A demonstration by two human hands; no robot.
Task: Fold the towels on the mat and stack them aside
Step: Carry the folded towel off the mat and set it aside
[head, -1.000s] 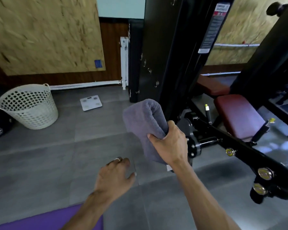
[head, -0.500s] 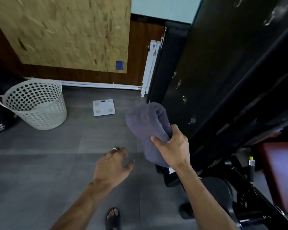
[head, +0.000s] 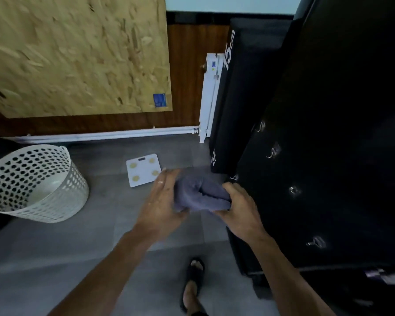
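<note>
nearest the camera, a foot in a dark sandal [head: 193, 281] stands on the grey tiled floor [head: 55, 258]. above it, both forearms extend forward and meet at a folded grey towel [head: 201, 196], held in the air over the floor, beside the front face of a tall black machine panel [head: 317, 156]. the left hand [head: 162, 201] grips the towel's left side, fingers wrapped over the top edge, a ring visible on one finger. the right hand [head: 240, 212] grips the right end, fingers curled under, thumb pressed on top.

farther left, a white perforated basket [head: 32, 185] stands tilted on the floor; no contents are visible inside. beyond the hands, a white bathroom scale [head: 143, 168] lies flat on the floor. a black upright pad [head: 242, 87] near the wall reads "75cm". a blue label [head: 159, 100] on the chipboard panel [head: 78, 53] is too small to read.
</note>
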